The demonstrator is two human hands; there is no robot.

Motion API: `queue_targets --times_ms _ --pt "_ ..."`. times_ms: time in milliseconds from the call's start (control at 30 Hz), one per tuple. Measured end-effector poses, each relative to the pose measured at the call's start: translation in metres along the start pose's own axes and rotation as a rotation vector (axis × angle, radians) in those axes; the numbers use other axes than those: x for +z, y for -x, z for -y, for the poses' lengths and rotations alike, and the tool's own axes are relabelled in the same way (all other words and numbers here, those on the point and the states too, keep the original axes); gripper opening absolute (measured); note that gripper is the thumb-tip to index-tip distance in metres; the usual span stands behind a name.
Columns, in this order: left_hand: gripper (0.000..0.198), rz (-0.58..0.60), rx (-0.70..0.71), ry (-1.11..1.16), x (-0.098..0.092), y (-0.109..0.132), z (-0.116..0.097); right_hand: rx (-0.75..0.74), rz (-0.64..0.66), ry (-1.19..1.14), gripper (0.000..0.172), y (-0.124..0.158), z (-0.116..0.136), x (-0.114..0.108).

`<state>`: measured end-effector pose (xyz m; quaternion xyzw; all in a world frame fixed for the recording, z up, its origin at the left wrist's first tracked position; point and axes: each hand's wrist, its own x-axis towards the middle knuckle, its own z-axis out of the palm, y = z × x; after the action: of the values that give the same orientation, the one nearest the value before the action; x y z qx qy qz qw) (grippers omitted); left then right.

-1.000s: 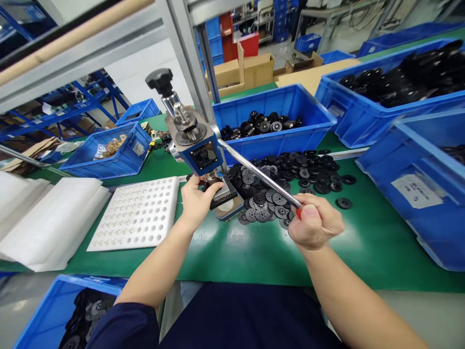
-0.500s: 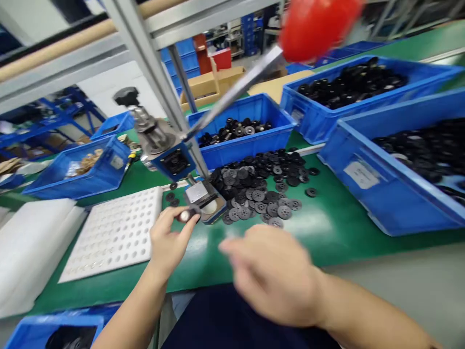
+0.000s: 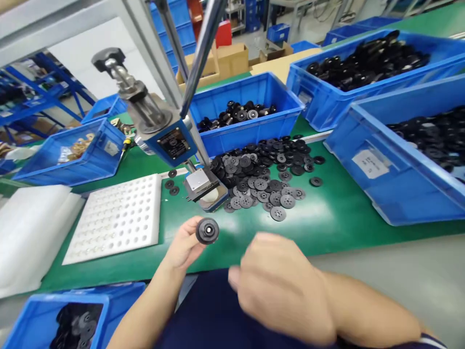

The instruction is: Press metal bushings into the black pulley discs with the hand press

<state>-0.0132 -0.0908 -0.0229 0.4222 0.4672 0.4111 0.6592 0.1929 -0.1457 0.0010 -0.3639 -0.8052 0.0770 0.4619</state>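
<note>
Gripping a black disc-ended part (image 3: 208, 231) between thumb and fingers, the left hand (image 3: 186, 245) holds it near the bench edge, having drawn it out from the press (image 3: 170, 140). The right hand (image 3: 285, 286), blurred, has left the lever (image 3: 200, 60); its fingers look curled, but whether they hold anything cannot be told. The lever now stands raised, so this part's pressing appears over. Beyond, loose black discs (image 3: 260, 184) lie beside the press.
</note>
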Motion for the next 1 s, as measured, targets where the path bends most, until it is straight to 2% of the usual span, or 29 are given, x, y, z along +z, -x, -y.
queue_targets --times_ms 100,267,367,567,767,833,1000 --pt "0.047 0.076 -0.101 0.162 0.004 -0.005 0.014 0.068 0.005 -0.111 0.028 -0.004 -0.023 0.018" --pt "0.040 0.158 -0.186 0.225 0.003 -0.008 0.042 0.263 0.231 -0.236 0.058 0.005 -0.035 0.038" --pt "0.039 0.174 -0.200 0.232 0.001 -0.008 0.052 0.310 0.281 -0.253 0.051 0.006 -0.035 0.040" --pt "0.037 0.232 -0.203 0.309 -0.003 -0.008 0.062 0.282 0.222 -0.261 0.036 0.003 -0.034 0.041" --pt "0.039 0.269 -0.209 0.414 -0.008 -0.008 0.067 0.264 0.059 -0.157 0.015 0.006 -0.036 0.035" --pt "0.040 0.278 -0.204 0.427 -0.008 -0.009 0.069 0.291 0.078 -0.146 0.014 0.007 -0.039 0.033" --pt "0.043 0.246 -0.230 0.400 -0.010 -0.009 0.072 0.286 0.225 -0.196 0.008 0.006 -0.045 0.031"
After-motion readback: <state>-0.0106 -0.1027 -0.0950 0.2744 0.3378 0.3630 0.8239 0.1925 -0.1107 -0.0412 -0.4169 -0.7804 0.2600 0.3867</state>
